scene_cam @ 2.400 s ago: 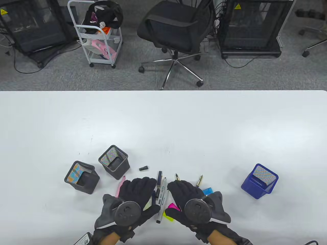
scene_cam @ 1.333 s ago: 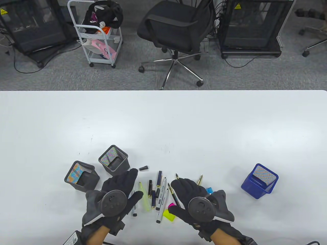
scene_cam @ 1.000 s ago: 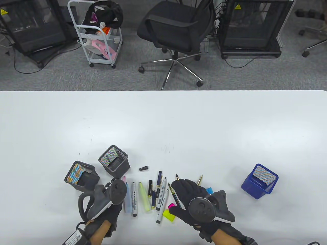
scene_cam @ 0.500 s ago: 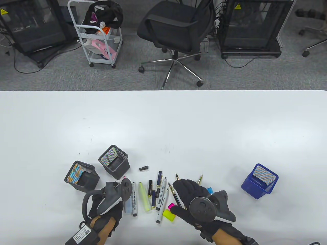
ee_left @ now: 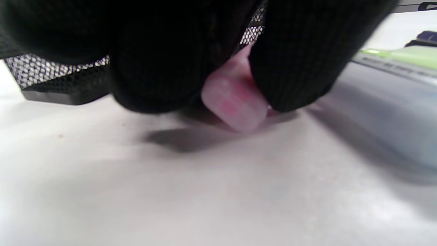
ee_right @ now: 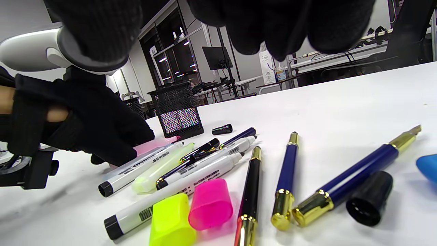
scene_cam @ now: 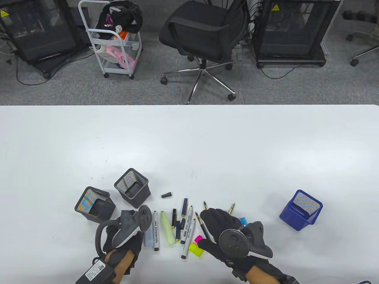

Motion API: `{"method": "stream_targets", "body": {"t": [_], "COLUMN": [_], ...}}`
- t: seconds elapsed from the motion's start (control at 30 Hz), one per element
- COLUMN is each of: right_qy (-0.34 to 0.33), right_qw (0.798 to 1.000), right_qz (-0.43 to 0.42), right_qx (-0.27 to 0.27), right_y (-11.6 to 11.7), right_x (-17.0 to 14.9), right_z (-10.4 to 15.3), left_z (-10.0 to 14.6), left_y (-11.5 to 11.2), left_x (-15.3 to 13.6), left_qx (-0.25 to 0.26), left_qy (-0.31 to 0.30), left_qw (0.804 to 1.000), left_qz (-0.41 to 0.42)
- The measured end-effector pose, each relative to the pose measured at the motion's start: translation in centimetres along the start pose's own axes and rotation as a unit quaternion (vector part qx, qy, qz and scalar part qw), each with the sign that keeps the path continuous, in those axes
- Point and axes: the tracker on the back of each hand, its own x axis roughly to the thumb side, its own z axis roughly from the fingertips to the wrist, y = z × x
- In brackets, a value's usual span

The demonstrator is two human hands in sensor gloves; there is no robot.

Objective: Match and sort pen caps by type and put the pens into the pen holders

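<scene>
gloves: black ribbed knit, both hands
left hand [scene_cam: 130, 239]: grey-white tracker, ring strap
right hand [scene_cam: 222, 233]: grey disc-faced tracker

The right hand's fingertips [ee_right: 273, 27] are hanging above the table [ee_right: 341, 99], gripping nothing. Below, a yellow cap [ee_right: 170, 220] and a pink cap [ee_right: 209, 204] are lying side by side, touching. The left hand [ee_right: 95, 130] is resting on the table at a pink highlighter [ee_right: 153, 144]. A black mesh holder [ee_right: 177, 111] is standing behind.
</scene>
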Motion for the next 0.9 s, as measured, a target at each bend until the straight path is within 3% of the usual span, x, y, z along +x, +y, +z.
{"method": "stream_targets", "body": {"t": [0.2, 0.43, 0.57, 0.63, 0.7, 0.9], "right_qy": [0.000, 0.005, 0.006, 0.005, 0.004, -0.001], "right_qw": [1.000, 1.000, 1.000, 1.000, 1.000, 0.999], "right_qz": [0.001, -0.002, 0.000, 0.001, 0.006, 0.036], "right_qx": [0.000, -0.008, -0.007, -0.007, -0.006, 0.000], "right_y": [0.0, -0.3, -0.3, -0.2, -0.1, 0.9], "right_x": [0.0, -0.2, -0.3, -0.2, -0.2, 0.5], "right_z": [0.0, 0.1, 0.1, 0.0, 0.0, -0.7], "left_z": [-0.1, 2.7, 4.6, 5.0, 5.0, 5.0], "left_y": [0.1, 3.8, 5.4, 5.4, 5.2, 4.8], "left_x": [-0.8, -1.3, -1.5, -1.4, -1.1, 0.2], "left_qx": [-0.018, 0.030, 0.062, 0.084, 0.070, 0.093], "left_qy": [0.004, -0.047, -0.110, -0.155, -0.182, -0.221], "left_qw": [1.000, 0.992, 0.973, 0.953, 0.943, 0.931], "left_qz": [0.023, 0.114, 0.193, 0.246, 0.268, 0.276]}}
